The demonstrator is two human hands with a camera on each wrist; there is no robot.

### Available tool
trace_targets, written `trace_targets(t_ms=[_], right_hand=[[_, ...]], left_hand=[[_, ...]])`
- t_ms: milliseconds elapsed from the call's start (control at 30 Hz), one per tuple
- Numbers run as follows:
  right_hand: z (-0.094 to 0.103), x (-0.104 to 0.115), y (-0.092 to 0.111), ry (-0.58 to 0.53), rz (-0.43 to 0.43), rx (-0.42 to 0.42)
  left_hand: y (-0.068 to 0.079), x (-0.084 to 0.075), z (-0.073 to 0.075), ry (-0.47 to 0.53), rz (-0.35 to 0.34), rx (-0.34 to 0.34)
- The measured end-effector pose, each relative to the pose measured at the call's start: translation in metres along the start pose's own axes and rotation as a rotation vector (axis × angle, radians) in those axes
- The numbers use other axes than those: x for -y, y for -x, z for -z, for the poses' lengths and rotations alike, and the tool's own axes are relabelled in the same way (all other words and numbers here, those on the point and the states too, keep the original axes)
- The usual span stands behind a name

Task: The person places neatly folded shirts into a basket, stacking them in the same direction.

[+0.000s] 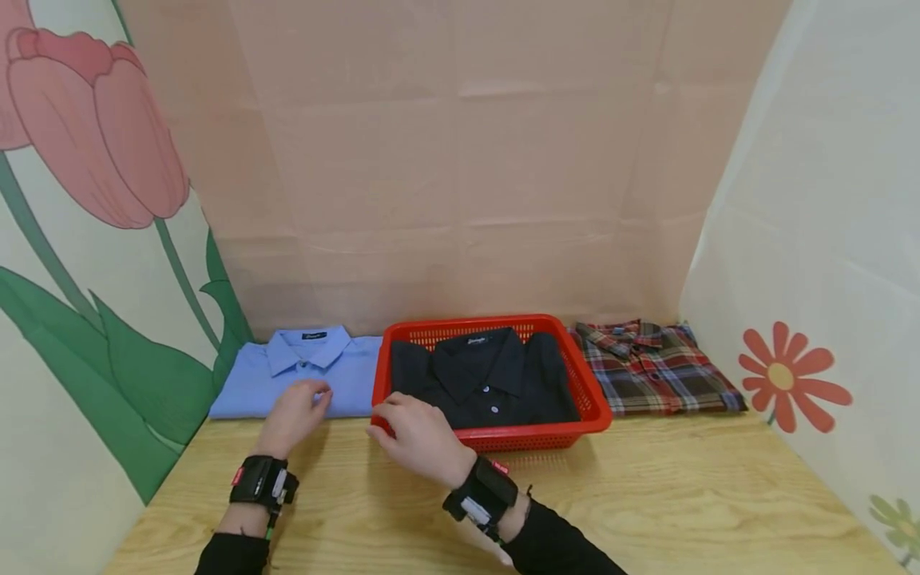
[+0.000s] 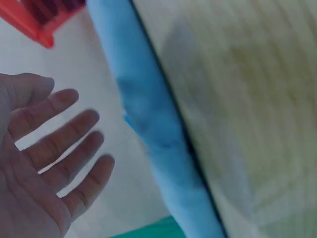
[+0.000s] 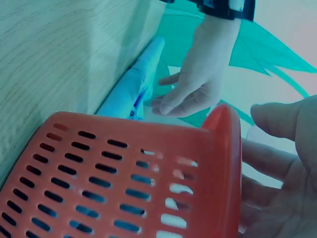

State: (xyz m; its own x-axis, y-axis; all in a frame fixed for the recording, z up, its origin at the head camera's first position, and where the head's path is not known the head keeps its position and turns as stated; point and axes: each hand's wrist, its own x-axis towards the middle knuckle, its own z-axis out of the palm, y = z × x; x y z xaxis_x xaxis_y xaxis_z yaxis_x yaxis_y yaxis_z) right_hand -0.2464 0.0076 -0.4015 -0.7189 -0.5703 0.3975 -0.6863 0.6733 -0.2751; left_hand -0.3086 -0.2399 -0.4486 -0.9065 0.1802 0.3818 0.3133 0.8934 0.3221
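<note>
A pale wooden tabletop point(image 1: 683, 495) is spread across the lower part of the head view, its grain running from side to side. It is backed by a creased, pinkish-beige sheet point(image 1: 460, 176) and flanked by white side panels; the left one is printed with a large pink tulip point(image 1: 101, 136) and green leaves, the right one with a red flower point(image 1: 782, 375).

A red basket point(image 1: 496, 437) is set right of centre, with a folded black shirt point(image 1: 489, 387) laid inside, collar toward the back. A folded light-blue shirt point(image 1: 262, 379) is placed just left of the basket, and a folded plaid shirt point(image 1: 654, 371) just right of it.

The left hand point(image 1: 296, 411) is held by the blue shirt's front edge, its fingers loosely spread and nothing gripped. The right hand point(image 1: 420, 438) is held at the basket's near-left corner, thumb and fingers parted widely around the rim; whether the rim is touched cannot be told.
</note>
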Motion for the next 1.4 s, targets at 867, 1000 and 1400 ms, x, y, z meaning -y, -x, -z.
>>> trace_targets(t_ms=[867,1000,1400], right_hand=[[-0.045,0.041,-0.002,0.150,0.301,0.196],[-0.052,0.039,0.000,0.169,0.249,0.264],[-0.070,0.034,0.003,0.097,0.060,0.420]], left_hand=[[0.013,0.034,0.007,-0.063,0.272,0.369],[0.014,0.036,0.007,-0.076,0.275,0.392],[0.016,0.026,0.013,-0.108,0.280,0.420]])
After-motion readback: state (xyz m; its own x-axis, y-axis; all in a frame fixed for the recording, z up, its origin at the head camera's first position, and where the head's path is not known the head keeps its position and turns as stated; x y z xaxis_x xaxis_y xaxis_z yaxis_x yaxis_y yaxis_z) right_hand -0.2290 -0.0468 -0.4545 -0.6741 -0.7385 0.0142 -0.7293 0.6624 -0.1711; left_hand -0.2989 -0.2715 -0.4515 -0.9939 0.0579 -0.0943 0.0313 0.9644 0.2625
